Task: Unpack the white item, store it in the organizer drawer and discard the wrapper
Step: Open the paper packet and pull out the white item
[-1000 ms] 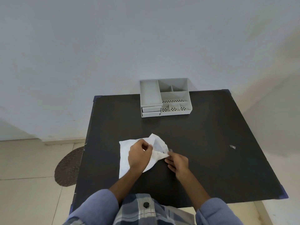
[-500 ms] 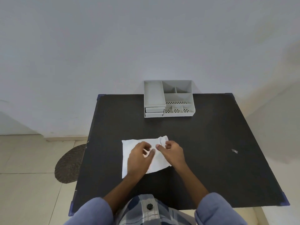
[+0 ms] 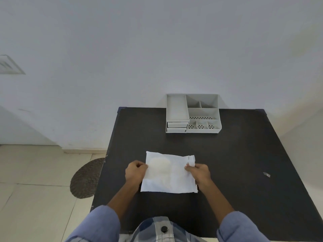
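Lying flat on desk (image 3: 236, 163) between both hands: white wrapper (image 3: 176, 179). Left hand (image 3: 136, 172) pinching shut on its left edge, right hand (image 3: 199, 172) pinching shut on its torn upper right corner. Likely handling light, limp, easily torn. Showing faintly through beside left hand: rounded white item (image 3: 159, 165), shape unclear. Well beyond hands: organizer (image 3: 192, 113), drawers (image 3: 176, 127) seemingly closed, contents hidden.

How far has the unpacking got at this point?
Nothing finished. In hand: the left hand and right hand pinch opposite edges of the white wrapper, a round shape showing inside. Left: extract it, open a closed drawer of the organizer, discard wrapper.
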